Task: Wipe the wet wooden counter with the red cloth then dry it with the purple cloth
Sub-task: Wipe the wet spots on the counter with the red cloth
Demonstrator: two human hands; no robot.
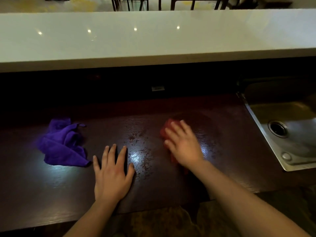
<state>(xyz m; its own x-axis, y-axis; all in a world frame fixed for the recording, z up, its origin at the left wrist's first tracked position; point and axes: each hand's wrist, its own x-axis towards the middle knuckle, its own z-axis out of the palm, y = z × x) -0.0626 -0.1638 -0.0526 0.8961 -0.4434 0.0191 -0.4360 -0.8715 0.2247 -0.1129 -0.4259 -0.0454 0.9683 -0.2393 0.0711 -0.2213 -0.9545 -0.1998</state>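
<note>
Purple cloth (63,142) is just sitting crumpled on the dark wood bench (42,185) at about 9 o'clock. Left hand (112,173) lies flat on the wood, fingers spread, holding nothing. At its 2 o'clock the right hand (183,146) presses flat-fingered on the red cloth (166,129), with the sink (290,134) at 3 o'clock.

The red cloth (166,128) is mostly hidden under the blurred right hand (183,146). The sink (297,115) is cut off by the right edge, chair legs (142,4) by the top; the bench (51,185) fades into shadow at the back
</note>
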